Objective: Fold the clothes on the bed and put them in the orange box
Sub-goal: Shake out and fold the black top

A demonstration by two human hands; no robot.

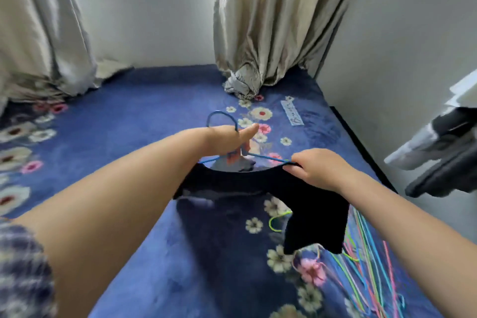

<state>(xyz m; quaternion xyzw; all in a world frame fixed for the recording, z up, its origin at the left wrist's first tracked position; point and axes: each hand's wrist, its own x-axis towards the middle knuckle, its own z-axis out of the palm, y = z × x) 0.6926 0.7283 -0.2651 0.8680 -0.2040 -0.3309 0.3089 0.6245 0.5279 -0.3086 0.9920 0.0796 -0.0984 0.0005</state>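
Nothing folded yet: left hand grips the blue hanger, right hand pinches the black shirt at centre frame; no orange box visible.

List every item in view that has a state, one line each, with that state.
black garment: still on the hanger, held above the bed
blue hanger: inside the garment's neckline
left hand: grips the hanger below its hook
right hand: pinches the garment's shoulder
loose hangers: lying on the bed
curtains: drawn apart
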